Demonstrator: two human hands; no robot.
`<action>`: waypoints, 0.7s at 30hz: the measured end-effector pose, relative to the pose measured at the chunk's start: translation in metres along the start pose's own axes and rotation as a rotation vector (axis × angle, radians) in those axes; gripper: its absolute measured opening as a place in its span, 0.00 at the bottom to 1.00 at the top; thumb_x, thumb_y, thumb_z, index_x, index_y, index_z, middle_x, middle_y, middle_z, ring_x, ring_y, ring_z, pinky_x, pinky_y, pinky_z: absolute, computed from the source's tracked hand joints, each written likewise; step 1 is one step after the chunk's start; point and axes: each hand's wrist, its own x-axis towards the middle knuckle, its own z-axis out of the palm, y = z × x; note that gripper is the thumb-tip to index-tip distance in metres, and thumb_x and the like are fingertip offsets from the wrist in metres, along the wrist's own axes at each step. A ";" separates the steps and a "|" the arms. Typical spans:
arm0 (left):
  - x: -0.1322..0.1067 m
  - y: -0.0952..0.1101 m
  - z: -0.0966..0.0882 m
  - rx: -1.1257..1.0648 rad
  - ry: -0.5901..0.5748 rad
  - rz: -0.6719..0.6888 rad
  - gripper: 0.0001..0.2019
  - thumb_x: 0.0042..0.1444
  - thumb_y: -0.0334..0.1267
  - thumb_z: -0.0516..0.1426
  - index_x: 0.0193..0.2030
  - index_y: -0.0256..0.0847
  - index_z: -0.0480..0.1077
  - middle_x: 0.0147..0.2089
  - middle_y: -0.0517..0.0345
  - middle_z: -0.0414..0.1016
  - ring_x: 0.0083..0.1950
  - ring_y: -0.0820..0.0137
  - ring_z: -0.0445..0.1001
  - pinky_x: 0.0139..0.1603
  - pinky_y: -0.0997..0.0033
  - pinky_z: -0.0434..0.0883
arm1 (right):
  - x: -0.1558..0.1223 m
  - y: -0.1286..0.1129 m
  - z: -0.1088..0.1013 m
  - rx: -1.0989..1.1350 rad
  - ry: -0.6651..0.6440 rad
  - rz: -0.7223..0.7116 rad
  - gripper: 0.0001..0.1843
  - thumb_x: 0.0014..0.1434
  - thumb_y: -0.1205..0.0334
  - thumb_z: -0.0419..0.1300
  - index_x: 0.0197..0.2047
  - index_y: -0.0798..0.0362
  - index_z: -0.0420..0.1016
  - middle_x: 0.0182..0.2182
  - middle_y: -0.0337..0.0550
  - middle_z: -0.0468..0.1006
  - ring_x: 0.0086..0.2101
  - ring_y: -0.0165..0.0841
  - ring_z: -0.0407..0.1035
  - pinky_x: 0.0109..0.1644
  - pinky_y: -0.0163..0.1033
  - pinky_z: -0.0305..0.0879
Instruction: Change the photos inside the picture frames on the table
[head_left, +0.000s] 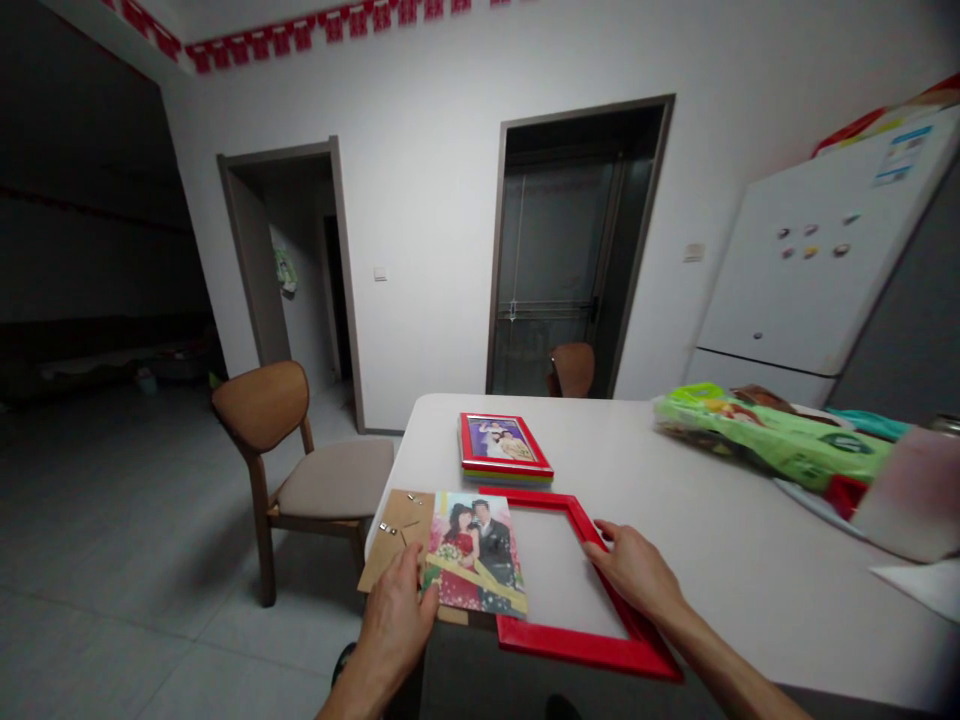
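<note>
The red frame (pixel 585 648) lay empty at the near edge of the tabletop (pixel 712 520), its corner hanging slightly past the edge, with bare white surface showing through the opening. My right hand (pixel 634 570) rested on its right rail, fingers spread and flat, steadying it rather than gripping it. Touching the frame's left rail lay the photo (pixel 480 555), a glossy colour print of two people. My left hand (pixel 397 610) sat on the print's lower left edge, fingers close together; whether they pinched the print or only pressed on it, I could not tell. Under the print, further left of the frame, was the brown backing board (pixel 394 535), matt like fibreboard, with small metal clips (pixel 388 527).

I judged this to be the stage with the frame apart and its pieces laid out. A next move would call for lifting the thin print by its edges without creasing it and squaring it to the opening.

Beyond the frame stood a stack of frames (pixel 504 445), the top one red and filled. Far right of the frame lay a soft green packet (pixel 772 435); to its left, off the tabletop, stood a wooden chair (pixel 300 450).
</note>
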 end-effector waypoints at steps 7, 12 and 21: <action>-0.001 0.016 -0.001 -0.031 0.058 0.159 0.22 0.45 0.34 0.50 0.50 0.37 0.60 0.47 0.50 0.65 0.50 0.62 0.62 0.51 0.66 0.59 | -0.014 -0.056 0.006 0.504 -0.090 -0.053 0.24 0.48 0.60 0.50 0.49 0.60 0.63 0.33 0.46 0.74 0.27 0.30 0.68 0.32 0.34 0.63; -0.003 0.028 0.010 -0.098 -0.042 0.337 0.26 0.42 0.32 0.51 0.53 0.36 0.58 0.55 0.48 0.59 0.57 0.61 0.54 0.57 0.61 0.52 | -0.021 -0.087 0.024 1.060 -0.487 0.183 0.21 0.45 0.61 0.53 0.43 0.61 0.65 0.13 0.31 0.64 0.13 0.22 0.56 0.16 0.28 0.53; 0.015 0.063 0.015 -0.320 0.109 0.355 0.26 0.44 0.24 0.44 0.53 0.34 0.59 0.55 0.50 0.60 0.57 0.67 0.56 0.58 0.65 0.52 | -0.025 -0.124 -0.024 1.446 -0.403 0.095 0.16 0.46 0.56 0.57 0.38 0.55 0.67 0.22 0.36 0.69 0.20 0.23 0.63 0.22 0.28 0.59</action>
